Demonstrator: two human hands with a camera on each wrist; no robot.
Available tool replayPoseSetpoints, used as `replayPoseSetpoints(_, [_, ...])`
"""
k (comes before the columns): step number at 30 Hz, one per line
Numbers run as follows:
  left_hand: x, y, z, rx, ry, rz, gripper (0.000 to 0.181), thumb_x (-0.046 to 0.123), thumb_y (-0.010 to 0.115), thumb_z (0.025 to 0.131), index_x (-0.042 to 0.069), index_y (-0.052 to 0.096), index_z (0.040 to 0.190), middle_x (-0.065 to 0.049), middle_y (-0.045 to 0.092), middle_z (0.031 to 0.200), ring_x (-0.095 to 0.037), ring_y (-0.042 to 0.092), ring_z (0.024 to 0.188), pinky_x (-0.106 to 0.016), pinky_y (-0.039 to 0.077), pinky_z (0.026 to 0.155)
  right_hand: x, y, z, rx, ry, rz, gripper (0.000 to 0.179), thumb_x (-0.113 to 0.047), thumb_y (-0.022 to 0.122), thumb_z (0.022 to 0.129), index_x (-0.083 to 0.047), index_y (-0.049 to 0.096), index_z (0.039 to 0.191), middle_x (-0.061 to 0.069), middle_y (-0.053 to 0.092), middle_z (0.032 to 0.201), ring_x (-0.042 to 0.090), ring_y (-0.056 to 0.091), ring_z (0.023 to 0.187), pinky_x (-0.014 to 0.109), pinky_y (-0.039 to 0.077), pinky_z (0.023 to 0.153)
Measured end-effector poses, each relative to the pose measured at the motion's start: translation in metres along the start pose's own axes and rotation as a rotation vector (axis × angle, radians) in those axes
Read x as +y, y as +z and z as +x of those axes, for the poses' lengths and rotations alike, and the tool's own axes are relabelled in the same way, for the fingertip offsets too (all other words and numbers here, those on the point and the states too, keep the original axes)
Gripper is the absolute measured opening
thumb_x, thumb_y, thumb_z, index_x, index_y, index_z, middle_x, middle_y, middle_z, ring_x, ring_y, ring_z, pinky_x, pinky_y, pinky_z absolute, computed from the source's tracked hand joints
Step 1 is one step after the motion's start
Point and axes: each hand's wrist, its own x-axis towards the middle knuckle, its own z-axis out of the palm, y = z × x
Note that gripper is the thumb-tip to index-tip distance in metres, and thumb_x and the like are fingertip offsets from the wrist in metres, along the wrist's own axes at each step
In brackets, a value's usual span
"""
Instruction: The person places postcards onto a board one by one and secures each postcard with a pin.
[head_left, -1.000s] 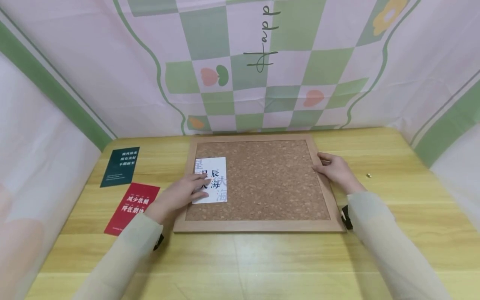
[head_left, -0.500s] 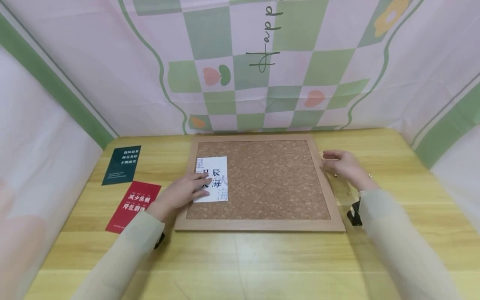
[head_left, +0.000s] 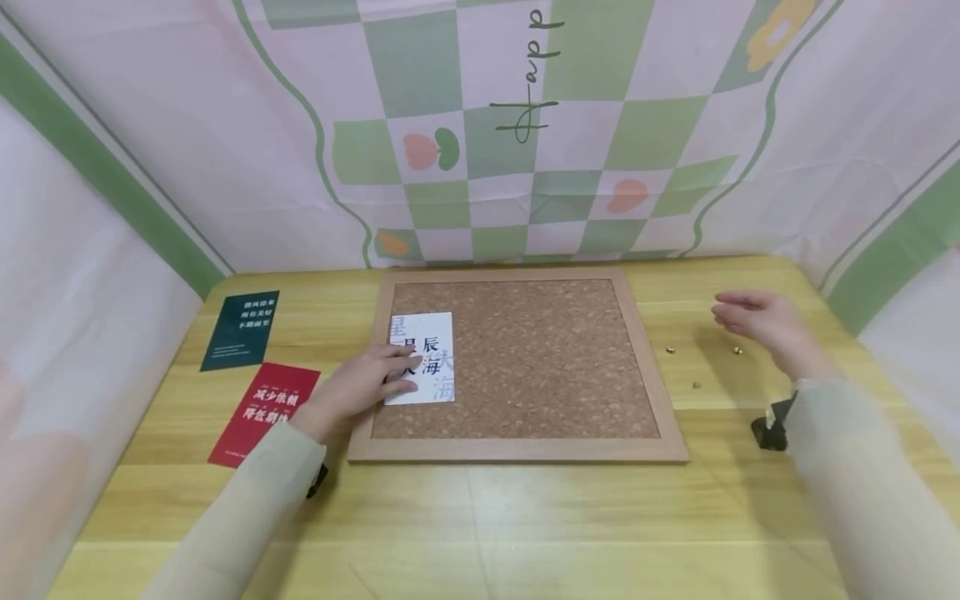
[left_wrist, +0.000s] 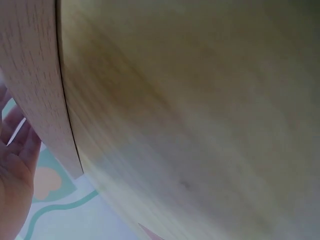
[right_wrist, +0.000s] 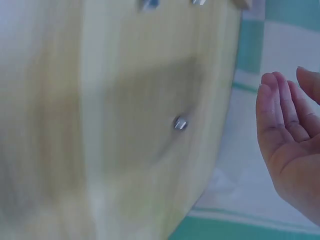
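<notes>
A cork board (head_left: 540,367) with a pale wooden frame lies flat on the table. On its left side is a white card (head_left: 431,390) printed with dark and lilac characters. My left hand (head_left: 358,383) rests on that card with fingers stretched out, covering part of the print. My right hand (head_left: 768,327) is raised above the table, right of the board, fingers extended; in the right wrist view nothing shows in its palm (right_wrist: 295,155). Below and beside it lie small silvery metal pieces: a left one (head_left: 671,350), a nearer one (head_left: 697,385) and a right one (head_left: 738,351).
Left of the board lie a dark green card (head_left: 242,329) and a red card (head_left: 258,412), the red one partly hidden by my left sleeve. A checked cloth (head_left: 502,200) hangs behind the wooden table (head_left: 480,517).
My right hand has let go of the board's right frame and moved right, over the table. Two more metal pieces now show there. My left hand has stayed on the white card.
</notes>
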Motion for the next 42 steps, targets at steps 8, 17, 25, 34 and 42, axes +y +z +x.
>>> replayPoseSetpoints(8, [0.001,0.000,0.000,0.013,0.021,0.019,0.051,0.037,0.059,0.093,0.012,0.053,0.136,-0.017,0.048,0.144,-0.037,0.045,0.133,-0.052,0.039,0.108,0.028,-0.018,-0.016,-0.007,0.036,-0.126,0.056,-0.023,0.045,0.101,0.020,0.030,0.135,-0.044,0.048,0.081,-0.022,0.052,0.076,0.006,0.047,0.074])
replayPoseSetpoints(17, [0.000,0.000,0.000,0.034,0.045,0.022,0.050,0.035,0.060,0.092,0.010,0.054,0.135,-0.018,0.048,0.144,-0.038,0.045,0.133,-0.053,0.039,0.108,0.048,-0.018,-0.024,0.025,0.089,-0.258,0.054,-0.029,0.052,0.098,0.014,0.045,0.130,-0.042,0.050,0.077,-0.019,0.051,0.072,0.009,0.042,0.064])
replayPoseSetpoints(25, [0.000,0.000,0.001,0.049,0.071,0.021,0.050,0.035,0.060,0.092,0.009,0.055,0.134,-0.018,0.049,0.142,-0.039,0.046,0.131,-0.054,0.039,0.108,0.050,-0.008,-0.023,0.045,0.095,-0.268,0.050,-0.023,0.055,0.097,0.017,0.048,0.126,-0.011,0.072,0.088,-0.019,0.051,0.070,0.008,0.048,0.063])
replayPoseSetpoints(34, [0.001,0.000,0.000,0.037,0.048,-0.001,0.049,0.034,0.060,0.092,0.010,0.055,0.134,-0.016,0.048,0.144,-0.038,0.044,0.133,-0.054,0.038,0.109,0.059,-0.004,-0.016,0.093,0.101,-0.326,0.049,-0.029,0.055,0.096,0.012,0.054,0.123,0.027,0.064,0.116,-0.014,0.049,0.075,0.023,0.048,0.077])
replayPoseSetpoints(42, [0.002,0.000,0.000,0.033,0.037,0.003,0.050,0.034,0.060,0.092,0.010,0.054,0.135,-0.018,0.048,0.144,-0.038,0.044,0.133,-0.054,0.039,0.108,0.058,0.000,-0.017,0.107,0.091,-0.382,0.050,-0.029,0.049,0.099,0.014,0.052,0.124,0.037,0.046,0.131,0.045,0.050,0.107,0.059,0.036,0.091])
